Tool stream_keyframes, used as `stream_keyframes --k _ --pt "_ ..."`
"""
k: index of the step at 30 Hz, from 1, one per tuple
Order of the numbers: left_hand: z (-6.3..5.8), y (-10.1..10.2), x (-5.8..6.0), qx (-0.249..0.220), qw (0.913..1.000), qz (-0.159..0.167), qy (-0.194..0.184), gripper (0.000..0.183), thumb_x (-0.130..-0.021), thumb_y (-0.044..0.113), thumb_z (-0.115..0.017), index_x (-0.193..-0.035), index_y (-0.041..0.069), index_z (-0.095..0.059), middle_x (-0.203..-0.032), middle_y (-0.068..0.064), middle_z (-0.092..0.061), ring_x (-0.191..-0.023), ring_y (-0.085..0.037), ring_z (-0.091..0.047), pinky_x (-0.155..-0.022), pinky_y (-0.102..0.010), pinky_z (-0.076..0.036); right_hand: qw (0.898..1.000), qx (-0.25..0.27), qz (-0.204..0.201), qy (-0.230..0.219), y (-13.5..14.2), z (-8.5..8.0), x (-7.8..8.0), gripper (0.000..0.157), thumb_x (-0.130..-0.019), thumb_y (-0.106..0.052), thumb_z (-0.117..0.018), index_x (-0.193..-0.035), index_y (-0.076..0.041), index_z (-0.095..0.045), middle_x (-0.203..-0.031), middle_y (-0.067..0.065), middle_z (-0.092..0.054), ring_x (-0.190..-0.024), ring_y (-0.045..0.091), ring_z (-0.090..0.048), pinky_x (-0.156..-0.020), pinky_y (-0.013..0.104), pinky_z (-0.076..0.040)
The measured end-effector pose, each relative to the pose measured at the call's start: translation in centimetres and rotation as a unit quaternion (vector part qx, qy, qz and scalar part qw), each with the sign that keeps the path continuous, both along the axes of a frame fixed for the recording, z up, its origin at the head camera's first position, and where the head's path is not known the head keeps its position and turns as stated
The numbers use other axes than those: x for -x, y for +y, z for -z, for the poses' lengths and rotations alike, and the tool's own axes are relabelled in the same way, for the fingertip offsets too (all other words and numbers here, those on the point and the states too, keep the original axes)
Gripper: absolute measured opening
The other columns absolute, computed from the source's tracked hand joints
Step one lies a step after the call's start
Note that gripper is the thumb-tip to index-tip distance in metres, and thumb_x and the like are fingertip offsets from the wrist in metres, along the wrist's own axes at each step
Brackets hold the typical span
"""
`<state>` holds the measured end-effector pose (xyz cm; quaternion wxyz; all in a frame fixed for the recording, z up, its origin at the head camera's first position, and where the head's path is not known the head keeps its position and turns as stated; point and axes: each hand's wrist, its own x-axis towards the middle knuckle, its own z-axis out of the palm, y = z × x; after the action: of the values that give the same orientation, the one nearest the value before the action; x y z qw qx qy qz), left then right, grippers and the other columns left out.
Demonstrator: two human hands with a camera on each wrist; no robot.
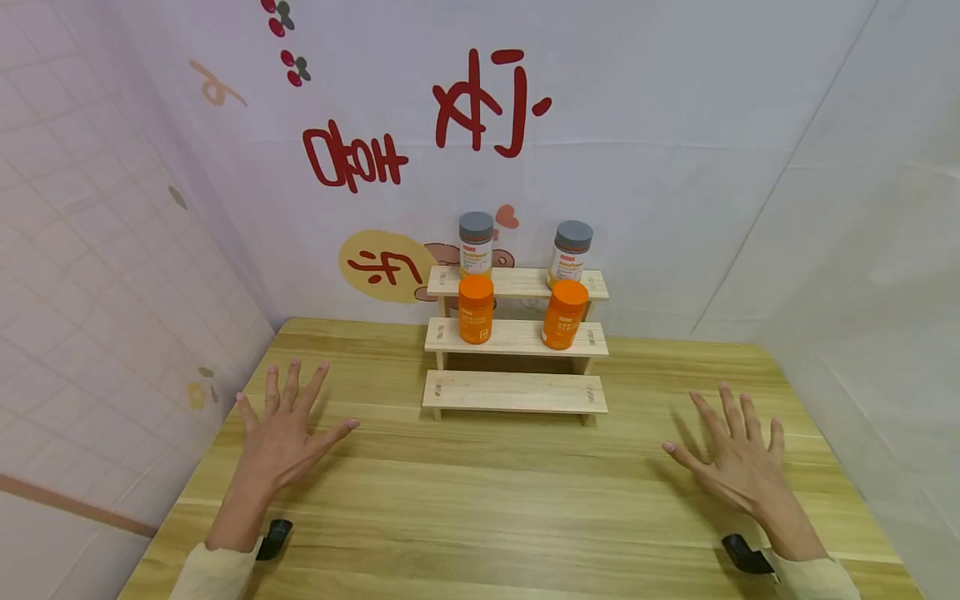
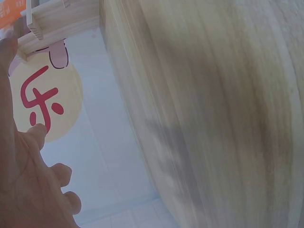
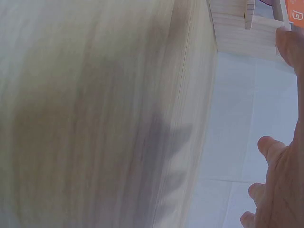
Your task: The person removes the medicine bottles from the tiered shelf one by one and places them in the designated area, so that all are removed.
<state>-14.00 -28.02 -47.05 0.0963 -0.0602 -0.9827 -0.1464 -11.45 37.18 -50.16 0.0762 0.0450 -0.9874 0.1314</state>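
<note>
My left hand [image 1: 279,442] is spread flat over the left side of the table, its fingers apart and holding nothing. On the right side, my right hand [image 1: 738,462] is spread the same way, also holding nothing. Between them at the back stands a three-step wooden rack [image 1: 514,392]. Its top step carries two grey-capped bottles, one on the left [image 1: 476,246] and one on the right [image 1: 570,254]. Two orange bottles, a left one [image 1: 476,312] and a right one [image 1: 564,317], stand on the middle step. The lowest step is bare.
The wood-grain table [image 1: 480,500] reaches back to a pale wall covering [image 1: 645,167] printed with red characters. Pale side coverings flank the table on the left [image 1: 97,275] and the right [image 1: 877,275]. Black bands show at both wrists.
</note>
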Motion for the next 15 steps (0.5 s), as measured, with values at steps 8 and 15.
stream_keyframes --k 8,15 --pt "0.13 0.32 0.36 -0.002 0.9999 -0.002 -0.012 0.099 -0.092 0.071 -0.058 -0.166 0.033 -0.004 -0.172 -0.014 0.006 -0.157 -0.047 0.012 -0.108 -0.089 0.005 1.000 0.008 0.001 -0.007 -0.06 0.19 0.07 0.094 -0.095 -0.063 -0.060 -0.166 -0.027 -0.011 -0.173 0.014 0.010 -0.157 0.050 0.009 -0.110 0.083 0.017" --pt "0.32 0.97 0.96 -0.019 0.9995 0.005 -0.023 0.100 -0.092 0.071 -0.059 -0.166 0.033 -0.003 -0.172 -0.016 0.008 -0.157 -0.047 0.013 -0.108 -0.088 0.007 1.000 0.020 0.000 -0.015 -0.61 0.17 0.41 0.094 -0.095 -0.062 -0.059 -0.166 -0.026 -0.010 -0.173 0.013 0.012 -0.157 0.049 0.010 -0.110 0.084 0.015"
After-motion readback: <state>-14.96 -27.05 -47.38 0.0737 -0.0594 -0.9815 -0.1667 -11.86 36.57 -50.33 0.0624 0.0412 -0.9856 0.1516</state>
